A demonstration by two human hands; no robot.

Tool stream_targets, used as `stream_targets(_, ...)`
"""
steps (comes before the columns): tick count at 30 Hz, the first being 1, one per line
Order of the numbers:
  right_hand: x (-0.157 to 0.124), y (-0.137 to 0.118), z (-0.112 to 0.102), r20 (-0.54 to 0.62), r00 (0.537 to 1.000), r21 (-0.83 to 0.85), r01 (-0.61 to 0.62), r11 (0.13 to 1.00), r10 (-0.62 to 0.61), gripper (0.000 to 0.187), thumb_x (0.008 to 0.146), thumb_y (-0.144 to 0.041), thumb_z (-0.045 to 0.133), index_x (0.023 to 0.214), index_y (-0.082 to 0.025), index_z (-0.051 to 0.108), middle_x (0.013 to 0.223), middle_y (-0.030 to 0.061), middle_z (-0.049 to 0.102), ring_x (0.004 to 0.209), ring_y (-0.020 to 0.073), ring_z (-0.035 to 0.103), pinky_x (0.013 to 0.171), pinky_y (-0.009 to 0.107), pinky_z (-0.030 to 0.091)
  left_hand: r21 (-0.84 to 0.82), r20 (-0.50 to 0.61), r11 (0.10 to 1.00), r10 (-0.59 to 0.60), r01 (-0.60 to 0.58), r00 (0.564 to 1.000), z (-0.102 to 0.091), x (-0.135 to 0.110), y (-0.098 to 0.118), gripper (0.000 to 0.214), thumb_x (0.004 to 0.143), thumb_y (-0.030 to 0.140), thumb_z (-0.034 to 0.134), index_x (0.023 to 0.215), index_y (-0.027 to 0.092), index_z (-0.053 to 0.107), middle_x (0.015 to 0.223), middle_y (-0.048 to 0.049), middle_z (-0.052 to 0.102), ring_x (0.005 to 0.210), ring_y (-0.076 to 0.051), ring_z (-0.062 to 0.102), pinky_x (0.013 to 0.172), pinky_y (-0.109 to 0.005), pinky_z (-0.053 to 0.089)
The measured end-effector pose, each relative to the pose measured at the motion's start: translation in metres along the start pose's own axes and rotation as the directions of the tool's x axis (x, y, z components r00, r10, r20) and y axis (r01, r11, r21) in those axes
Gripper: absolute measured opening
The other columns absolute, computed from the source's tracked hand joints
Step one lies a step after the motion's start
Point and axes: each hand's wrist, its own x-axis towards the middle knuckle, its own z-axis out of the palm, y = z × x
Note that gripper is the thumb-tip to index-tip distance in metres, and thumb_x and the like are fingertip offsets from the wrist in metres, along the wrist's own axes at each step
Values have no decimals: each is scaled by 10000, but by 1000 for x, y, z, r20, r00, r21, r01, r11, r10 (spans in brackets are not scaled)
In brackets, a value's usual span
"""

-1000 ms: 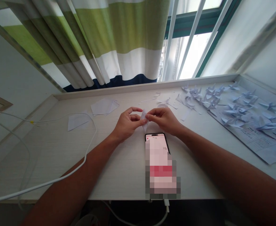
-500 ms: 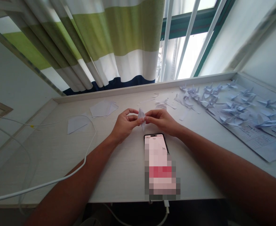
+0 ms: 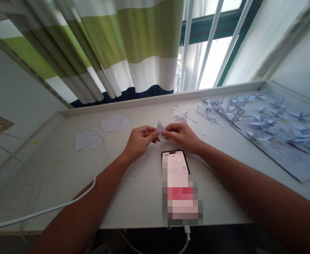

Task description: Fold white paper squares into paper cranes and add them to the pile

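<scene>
1. The folded paper (image 3: 160, 127), a slim diamond standing roughly upright, is between the two hands, in the air just beyond the top edge of the phone (image 3: 174, 167).
2. The left hand (image 3: 141, 141) pinches its left side between thumb and fingers; the right hand (image 3: 182, 137) pinches the right side with thumb and fingertips. Both grips look light.
3. To work it well, I would let one hand steady the piece while the other lines up the edges, matching points before pressing.
4. Such a small, thin piece likely creases wherever it is squeezed, so pressure belongs along the fold only; a thumbnail run from the middle outward should sharpen it.
5. If the layers slip, pressing the piece flat on the surface (image 3: 136, 197) would probably give a straighter crease.
6. I make out no true container. The printed sheet (image 3: 300, 173) at the right serves as a mat, with many paper figures (image 3: 262, 123) crowded on and around it.
7. Thin paper scraps (image 3: 181, 116) lie loose beyond the right hand, and flat paper pieces (image 3: 114, 123) lie at the far left, directly on the surface.
</scene>
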Motion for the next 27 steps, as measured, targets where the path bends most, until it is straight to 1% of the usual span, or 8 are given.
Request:
stream_targets(4, 1, 2, 1, 35, 998, 76, -54, 996, 51, 330, 811, -497, 787, 786, -168, 769, 785, 54, 724, 745, 177, 646, 770, 349, 542, 56, -3, 998, 37, -36, 999, -1, -1, 1, 378, 765, 519, 860, 858, 164, 770, 793, -78, 782, 716, -215, 735, 705, -342, 555)
stream_targets(7, 1, 3, 1, 37, 997, 80, -74, 994, 71, 355, 815, -520, 775, 769, -169, 760, 757, 45, 712, 737, 171, 643, 761, 335, 528, 78, -7, 996, 52, -52, 999, -1, -1, 1, 360, 787, 508, 842, 840, 159, 773, 758, -70, 768, 702, -202, 723, 696, -327, 549)
stream_targets(11, 1, 4, 2, 40, 998, 51, -42, 998, 40, 313, 854, -467, 725, 765, -168, 740, 726, 25, 689, 705, 152, 621, 721, 305, 500, 94, 3, 994, 50, -50, 999, -1, 0, -1, 346, 794, 494, 836, 838, 156, 773, 744, -64, 768, 698, -189, 715, 697, -312, 549)
stream_targets(16, 0, 0, 6, -13, 1000, 47, -4, 999, 5, 238, 862, -389, 693, 782, -166, 720, 733, 10, 677, 683, 141, 602, 676, 287, 474, 114, 26, 991, 63, -65, 998, 0, 0, -2, 332, 815, 485, 810, 832, 156, 774, 733, -62, 772, 689, -188, 718, 692, -305, 546)
stream_targets(20, -2, -7, 6, -1, 999, -33, 47, 998, -47, 219, 874, -335, 659, 760, -165, 738, 719, 14, 690, 686, 142, 599, 683, 286, 464, 157, 20, 983, 94, -96, 995, -1, -1, -1, 279, 850, 442, 775, 817, 165, 772, 715, -54, 770, 675, -189, 721, 663, -295, 529)
stream_targets(23, -1, -7, 4, 18, 999, -86, 53, 995, -52, 214, 877, -317, 645, 764, -166, 746, 722, 21, 702, 693, 149, 607, 682, 290, 458, 194, 39, 974, 114, -119, 993, -1, -2, -1, 255, 867, 420, 756, 818, 170, 769, 722, -52, 775, 683, -190, 729, 685, -297, 537)
stream_targets(25, 0, -5, 4, 27, 999, -71, 39, 997, -37, 219, 878, -333, 648, 779, -165, 747, 735, 30, 713, 700, 157, 624, 686, 295, 471, 208, 47, 971, 113, -120, 993, -1, -1, -1, 259, 872, 422, 749, 834, 166, 765, 729, -58, 778, 687, -192, 735, 686, -298, 540)
stream_targets(27, 1, -2, 4, 34, 999, -28, 29, 999, -28, 231, 880, -359, 658, 796, -164, 748, 754, 41, 729, 716, 167, 648, 705, 303, 498, 204, 31, 973, 99, -104, 995, -1, -1, -1, 275, 872, 433, 747, 842, 159, 754, 710, -63, 772, 670, -196, 734, 663, -297, 537)
